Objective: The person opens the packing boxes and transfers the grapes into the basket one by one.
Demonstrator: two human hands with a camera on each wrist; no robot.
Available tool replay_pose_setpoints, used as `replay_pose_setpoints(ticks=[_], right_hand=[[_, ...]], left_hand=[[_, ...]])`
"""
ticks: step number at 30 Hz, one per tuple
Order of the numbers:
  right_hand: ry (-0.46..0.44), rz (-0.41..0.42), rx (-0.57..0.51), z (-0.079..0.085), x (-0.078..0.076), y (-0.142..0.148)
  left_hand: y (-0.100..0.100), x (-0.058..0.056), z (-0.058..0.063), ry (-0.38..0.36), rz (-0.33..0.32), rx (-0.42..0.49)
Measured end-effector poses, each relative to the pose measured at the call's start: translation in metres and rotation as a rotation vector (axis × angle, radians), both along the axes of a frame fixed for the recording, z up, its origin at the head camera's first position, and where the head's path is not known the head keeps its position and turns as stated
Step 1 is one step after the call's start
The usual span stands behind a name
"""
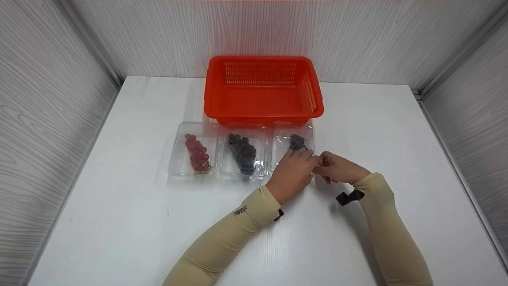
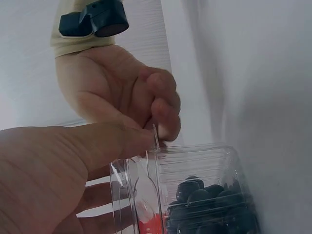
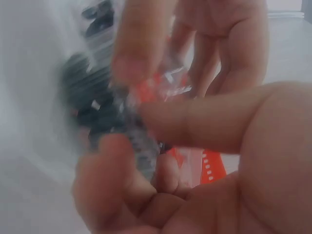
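On the white table stands a row of clear plastic boxes with grapes. My left hand (image 1: 291, 172) lies over the front of the rightmost clear plastic box (image 2: 200, 151), thumb on one side of its upright edge and fingers behind the clear wall. At the right corner of that box, my right hand (image 1: 335, 169) has curled fingers and pinches the edge with its thumb (image 3: 195, 122). Dark grapes (image 1: 297, 142) lie inside, partly hidden by the left hand. The right wrist view is blurred.
Left of the hands are a box of dark grapes (image 1: 242, 151) and a box of red grapes (image 1: 197, 153). A red plastic basket (image 1: 262, 118) stands right behind the boxes. Panelled walls (image 1: 158, 39) enclose the table at the back and sides.
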State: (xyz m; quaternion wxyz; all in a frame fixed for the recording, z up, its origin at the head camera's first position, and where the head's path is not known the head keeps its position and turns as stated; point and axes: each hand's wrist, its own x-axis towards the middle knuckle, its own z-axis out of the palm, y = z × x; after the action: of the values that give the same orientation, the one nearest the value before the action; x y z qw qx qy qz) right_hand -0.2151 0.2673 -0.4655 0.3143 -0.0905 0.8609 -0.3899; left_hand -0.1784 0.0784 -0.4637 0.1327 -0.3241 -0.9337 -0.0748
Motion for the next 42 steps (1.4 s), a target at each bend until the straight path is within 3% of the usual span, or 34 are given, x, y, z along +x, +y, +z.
replay_pose_setpoints(ticks=[3,9,15,23,42], right_hand=[[0.007,0.016,0.04,0.0,-0.0008,0.0003],[-0.008,0.052,-0.005,0.0013,-0.0016,0.0016],[-0.033,0.06,0.0,0.001,-0.0007,0.0032],[-0.058,0.064,0.029,0.0018,-0.0002,0.0046],[-0.047,0.049,0.207,0.0034,-0.002,0.0046]], left_hand=[[-0.0015,-0.0005,0.0026,0.002,-0.002,-0.011],[-0.0031,-0.0006,0.0038,0.007,-0.007,0.03],[-0.0038,-0.0005,0.0025,-0.057,0.038,0.021],[-0.004,0.0007,0.0036,-0.101,0.04,0.018],[-0.0035,-0.0004,0.0067,-0.122,0.05,0.017]])
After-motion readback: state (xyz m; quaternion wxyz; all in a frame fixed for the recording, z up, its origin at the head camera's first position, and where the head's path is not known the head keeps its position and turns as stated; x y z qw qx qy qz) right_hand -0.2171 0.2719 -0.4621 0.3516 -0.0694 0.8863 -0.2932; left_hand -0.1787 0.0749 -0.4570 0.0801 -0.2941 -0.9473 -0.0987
